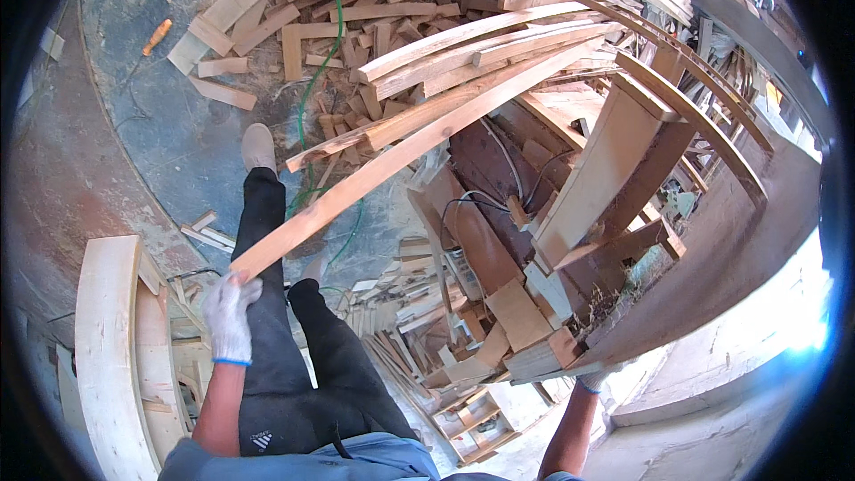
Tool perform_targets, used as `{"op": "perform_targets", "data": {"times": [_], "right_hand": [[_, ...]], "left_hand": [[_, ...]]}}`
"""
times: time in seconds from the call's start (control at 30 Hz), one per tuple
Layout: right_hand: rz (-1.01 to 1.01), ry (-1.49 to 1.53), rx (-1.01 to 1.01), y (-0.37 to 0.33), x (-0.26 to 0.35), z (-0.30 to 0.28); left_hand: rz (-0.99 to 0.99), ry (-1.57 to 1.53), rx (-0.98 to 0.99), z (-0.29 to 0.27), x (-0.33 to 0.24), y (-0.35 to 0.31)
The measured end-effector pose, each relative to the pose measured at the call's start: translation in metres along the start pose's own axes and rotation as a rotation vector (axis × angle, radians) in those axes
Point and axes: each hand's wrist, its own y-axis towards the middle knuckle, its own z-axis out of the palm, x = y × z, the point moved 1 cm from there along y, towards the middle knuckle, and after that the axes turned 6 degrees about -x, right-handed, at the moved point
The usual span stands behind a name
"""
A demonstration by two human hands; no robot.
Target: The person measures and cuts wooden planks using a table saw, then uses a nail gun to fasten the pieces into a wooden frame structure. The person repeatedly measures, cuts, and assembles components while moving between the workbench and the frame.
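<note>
My left hand (228,322), in a white knit glove with a blue cuff, is closed on the near end of a long wooden board (383,180). From there the board slants up and away to the right, over other lumber. At the lower right my right hand (595,380), gloved too, is at the near edge of a brown panel (704,267). Its fingers are mostly hidden. Several long wooden strips (499,46) are stacked just beyond the board.
Offcuts (356,36) are heaped on the blue-grey floor, where a green hose (310,98) runs. An orange-handled tool (157,37) lies at the far left. A pale wooden frame (102,347) stands at my left. A tall wooden box (601,169) and scraps crowd the right.
</note>
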Motion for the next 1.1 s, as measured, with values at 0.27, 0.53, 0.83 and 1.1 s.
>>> {"op": "perform_targets", "data": {"times": [0.27, 0.53, 0.83, 1.1], "right_hand": [[0.01, 0.265, -0.168, 0.041, 0.221, 0.124], [-0.355, 0.412, -0.019, -0.053, 0.336, 0.128], [-0.926, 0.434, 0.266, -0.101, 0.47, 0.304], [-0.965, 0.27, 0.256, -0.141, 0.49, 0.305]], "left_hand": [[0.243, -0.033, -0.198, -0.157, -0.022, -0.065], [0.573, -0.086, -0.312, -0.248, -0.066, -0.114], [1.15, -0.318, -0.4, -0.305, -0.122, -0.207], [1.334, -0.787, 0.156, -0.263, -0.165, -0.295]]}}
